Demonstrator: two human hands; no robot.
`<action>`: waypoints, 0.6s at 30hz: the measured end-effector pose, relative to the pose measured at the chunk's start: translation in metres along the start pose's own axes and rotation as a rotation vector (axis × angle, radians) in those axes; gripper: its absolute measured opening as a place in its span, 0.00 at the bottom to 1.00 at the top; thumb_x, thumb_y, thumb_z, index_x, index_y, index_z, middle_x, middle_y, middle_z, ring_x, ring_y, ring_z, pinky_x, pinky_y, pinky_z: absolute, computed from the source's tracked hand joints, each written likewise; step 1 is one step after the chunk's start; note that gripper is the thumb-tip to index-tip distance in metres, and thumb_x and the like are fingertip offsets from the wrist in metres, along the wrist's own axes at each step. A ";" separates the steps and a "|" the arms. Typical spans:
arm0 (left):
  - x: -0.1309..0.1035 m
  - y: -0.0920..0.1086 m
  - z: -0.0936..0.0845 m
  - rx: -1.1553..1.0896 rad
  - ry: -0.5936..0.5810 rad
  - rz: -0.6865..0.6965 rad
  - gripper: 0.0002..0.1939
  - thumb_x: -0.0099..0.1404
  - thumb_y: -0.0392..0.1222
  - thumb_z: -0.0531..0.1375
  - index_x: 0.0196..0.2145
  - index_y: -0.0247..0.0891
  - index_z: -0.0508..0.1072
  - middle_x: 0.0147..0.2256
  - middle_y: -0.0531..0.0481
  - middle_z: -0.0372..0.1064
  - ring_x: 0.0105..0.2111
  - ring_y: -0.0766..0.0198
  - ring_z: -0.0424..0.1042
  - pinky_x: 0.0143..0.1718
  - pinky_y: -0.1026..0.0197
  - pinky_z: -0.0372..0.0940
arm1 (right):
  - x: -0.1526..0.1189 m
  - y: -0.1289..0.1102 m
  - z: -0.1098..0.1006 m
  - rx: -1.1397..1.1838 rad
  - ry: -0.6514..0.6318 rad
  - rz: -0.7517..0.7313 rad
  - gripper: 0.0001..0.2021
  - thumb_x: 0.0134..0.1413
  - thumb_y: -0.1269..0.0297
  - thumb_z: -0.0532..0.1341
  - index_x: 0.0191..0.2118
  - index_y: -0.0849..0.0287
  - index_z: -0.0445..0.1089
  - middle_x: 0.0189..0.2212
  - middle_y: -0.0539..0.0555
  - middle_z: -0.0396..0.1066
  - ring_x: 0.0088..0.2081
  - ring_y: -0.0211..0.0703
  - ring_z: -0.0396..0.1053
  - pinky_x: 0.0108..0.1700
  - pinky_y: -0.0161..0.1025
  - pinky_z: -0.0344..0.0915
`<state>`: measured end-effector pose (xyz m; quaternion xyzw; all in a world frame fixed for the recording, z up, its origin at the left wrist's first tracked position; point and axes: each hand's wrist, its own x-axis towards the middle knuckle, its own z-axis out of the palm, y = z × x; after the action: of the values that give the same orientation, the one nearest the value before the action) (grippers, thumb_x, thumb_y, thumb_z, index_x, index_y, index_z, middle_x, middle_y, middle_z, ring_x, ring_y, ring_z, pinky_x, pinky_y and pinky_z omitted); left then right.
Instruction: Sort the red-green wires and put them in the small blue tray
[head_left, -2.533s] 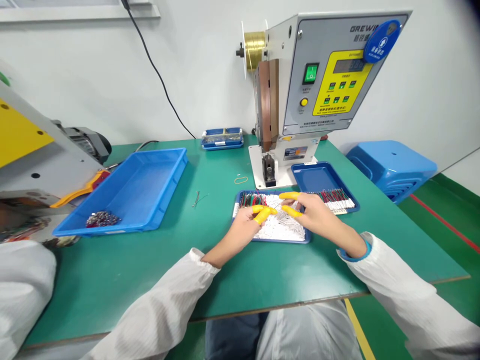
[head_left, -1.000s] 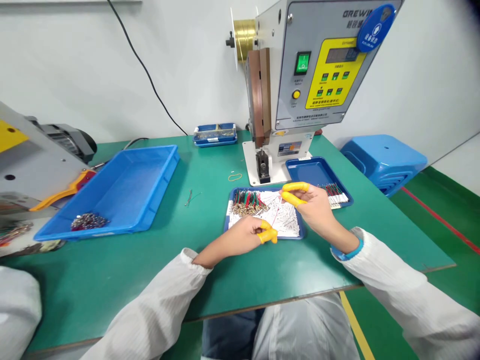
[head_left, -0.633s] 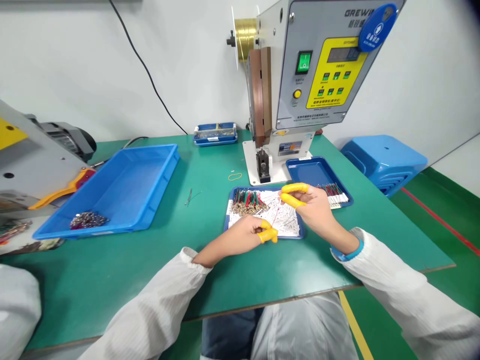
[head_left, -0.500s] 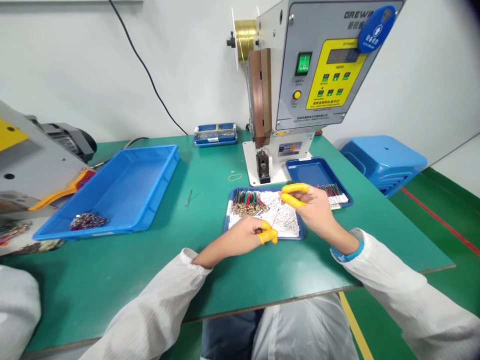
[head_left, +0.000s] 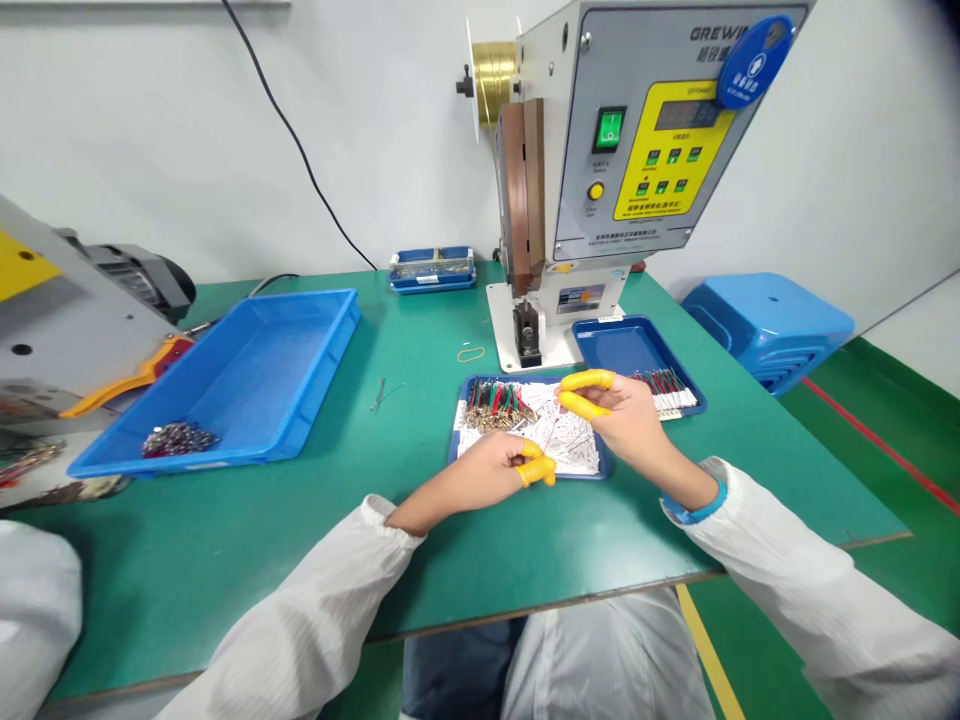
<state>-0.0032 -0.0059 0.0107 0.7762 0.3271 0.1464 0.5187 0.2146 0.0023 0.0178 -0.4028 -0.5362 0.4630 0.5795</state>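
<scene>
Over the blue parts tray [head_left: 454, 445], my left hand [head_left: 502, 470] is closed, its yellow-covered thumb and finger pinched on the lower end of a thin wire [head_left: 553, 435]. The wire has a reddish section and slants up to my right hand [head_left: 619, 408]. There the yellow-covered thumb and finger close at their tips on the wire's upper, whitish end. Beneath both hands lie many white pieces [head_left: 577, 440]. Red, green and black wires with brass-coloured terminals [head_left: 499, 405] are bundled at the tray's left side.
Behind the tray stands a grey crimping machine [head_left: 562, 150]. A second blue tray [head_left: 619, 340] with wires sits to the right. At the left is a large blue bin [head_left: 247, 370] holding metal parts. A rubber band [head_left: 471, 354] and a small loose piece [head_left: 379, 393] lie on the green table.
My right fingertips have shifted very slightly left at the wire's upper end. My left hand keeps its pinch in the same place.
</scene>
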 end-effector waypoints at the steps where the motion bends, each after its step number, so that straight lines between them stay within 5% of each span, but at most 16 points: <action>1: 0.000 0.000 0.000 0.000 0.001 0.000 0.14 0.69 0.38 0.56 0.38 0.34 0.83 0.31 0.49 0.77 0.28 0.68 0.68 0.30 0.67 0.58 | 0.000 0.001 0.000 0.000 -0.016 0.005 0.11 0.44 0.61 0.77 0.35 0.54 0.81 0.34 0.53 0.82 0.36 0.45 0.79 0.44 0.47 0.79; 18: 0.004 -0.011 0.004 -0.082 0.060 -0.026 0.14 0.69 0.43 0.59 0.37 0.32 0.82 0.29 0.49 0.75 0.28 0.67 0.67 0.31 0.65 0.58 | 0.002 0.005 -0.005 0.008 -0.027 0.050 0.14 0.53 0.50 0.72 0.39 0.55 0.80 0.35 0.54 0.82 0.36 0.46 0.80 0.45 0.48 0.79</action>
<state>-0.0014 -0.0034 -0.0010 0.7454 0.3462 0.1762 0.5418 0.2191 0.0053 0.0127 -0.4072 -0.5320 0.4849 0.5622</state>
